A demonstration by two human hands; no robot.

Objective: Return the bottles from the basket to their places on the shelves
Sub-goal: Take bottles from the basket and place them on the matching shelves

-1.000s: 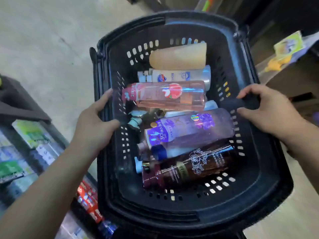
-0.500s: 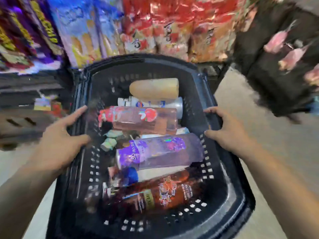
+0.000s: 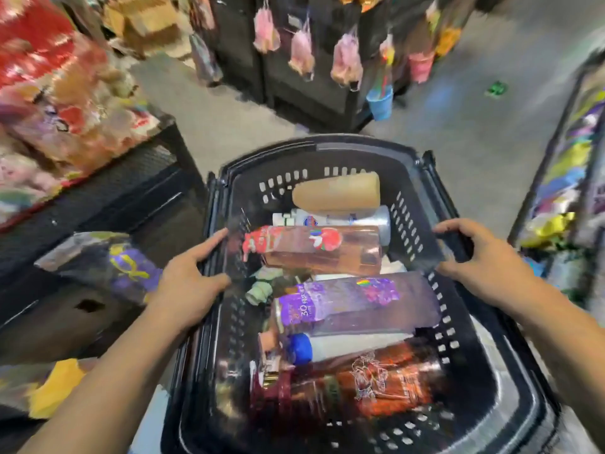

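A: Head view: facing aisle floor (image 3: 458,132) and rack of hanging pink bags (image 3: 327,60) now, no longer the snack wall of half a second ago. Turning mid-walk, apparently.
B: Hands?
A: Gripping basket (image 3: 327,149) rims as before: left hand (image 3: 190,286) with thumb hooked over, right hand (image 3: 481,257) wrapped round.
B: Bottles?
A: Lying in basket: tan bottle (image 3: 337,194), pink bottle (image 3: 320,253), purple bottle (image 3: 357,303), dark red bottle (image 3: 360,385). Nothing shelved yet; probably hunting for the right shelf.

Bottles (image 3: 353,299) stacked in basket (image 3: 327,149); left hand (image 3: 186,283) gripping left rim, right hand (image 3: 481,257) gripping right rim
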